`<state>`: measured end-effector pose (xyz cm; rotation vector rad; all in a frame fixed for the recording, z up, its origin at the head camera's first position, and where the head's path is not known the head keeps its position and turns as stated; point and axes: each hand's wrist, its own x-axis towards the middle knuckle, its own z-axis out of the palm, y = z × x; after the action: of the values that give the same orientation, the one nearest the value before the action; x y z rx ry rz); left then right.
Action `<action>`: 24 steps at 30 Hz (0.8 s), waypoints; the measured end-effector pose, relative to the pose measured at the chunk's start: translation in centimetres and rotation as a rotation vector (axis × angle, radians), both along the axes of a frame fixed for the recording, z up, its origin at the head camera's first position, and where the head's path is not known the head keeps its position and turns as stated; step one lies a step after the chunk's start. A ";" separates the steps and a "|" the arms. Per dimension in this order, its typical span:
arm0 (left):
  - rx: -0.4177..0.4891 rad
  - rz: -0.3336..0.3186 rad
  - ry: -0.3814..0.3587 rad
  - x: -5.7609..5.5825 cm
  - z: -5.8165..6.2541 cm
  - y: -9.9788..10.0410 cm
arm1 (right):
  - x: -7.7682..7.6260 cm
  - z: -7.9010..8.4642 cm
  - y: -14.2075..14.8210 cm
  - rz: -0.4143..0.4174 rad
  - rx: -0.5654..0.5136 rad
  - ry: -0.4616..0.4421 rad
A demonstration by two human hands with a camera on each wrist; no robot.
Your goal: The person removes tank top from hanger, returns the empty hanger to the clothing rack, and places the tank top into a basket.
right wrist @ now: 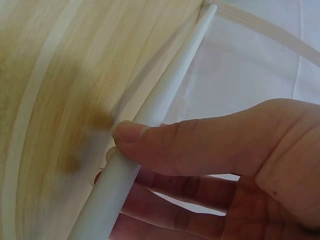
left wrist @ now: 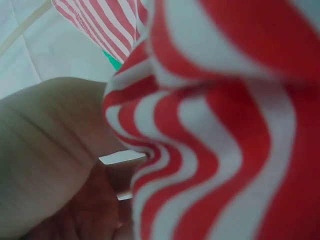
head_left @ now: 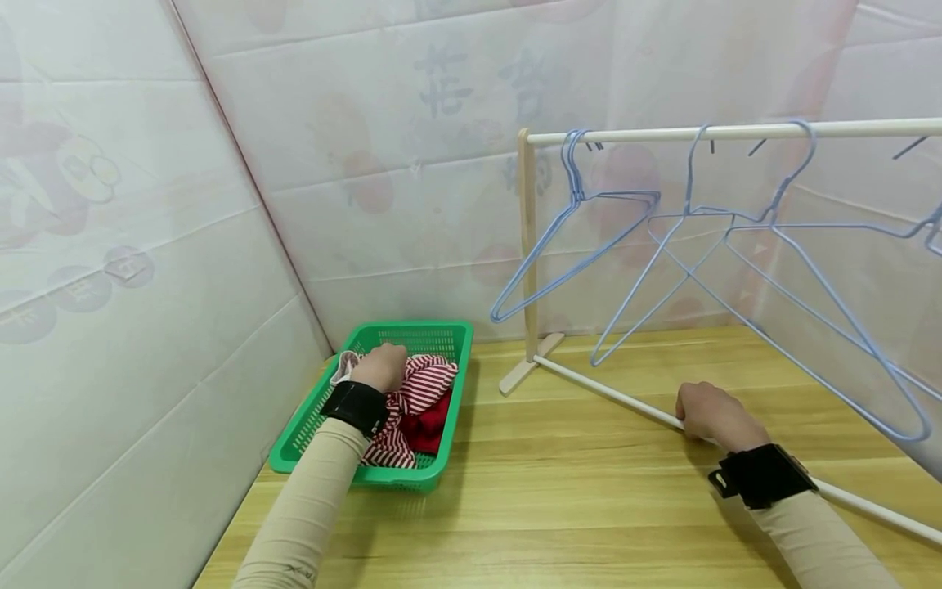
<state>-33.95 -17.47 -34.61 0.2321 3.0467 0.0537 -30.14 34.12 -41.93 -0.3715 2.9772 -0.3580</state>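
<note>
My left hand (head_left: 382, 368) is inside the green basket (head_left: 459, 393), gripping a red-and-white striped garment (head_left: 429, 380). Close up in the left wrist view, the striped cloth (left wrist: 200, 150) bunches against the thumb and covers the fingertips. A plain red cloth (head_left: 427, 425) lies beneath it at the basket's right side. My right hand (head_left: 717, 417) holds the white lower bar (head_left: 611, 393) of the clothes rack. Its thumb lies over the bar (right wrist: 107, 195) in the right wrist view, with the fingers curled round from below.
Several blue wire hangers (head_left: 574, 254) hang from the rack's white top rail (head_left: 662, 133). A wooden upright (head_left: 528, 245) with a wooden foot (head_left: 530, 366) supports the rack's left end. All this stands on a wood-grain table (head_left: 537, 491), with pale printed sheets (head_left: 147, 327) behind and at the sides.
</note>
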 end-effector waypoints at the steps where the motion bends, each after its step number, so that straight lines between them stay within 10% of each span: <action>1: 0.001 0.003 0.003 0.1 0.0 0.0 | 0.0 0.0 0.0 0.001 0.000 -0.001; 24: 0.068 0.004 -0.061 0.2 1.2 -0.7 | 0.5 0.2 -0.1 0.001 -0.016 0.008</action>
<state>-33.72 -18.19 -33.41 0.2243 2.9880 0.1620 -29.65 34.00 -41.76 -0.3767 2.9836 -0.3808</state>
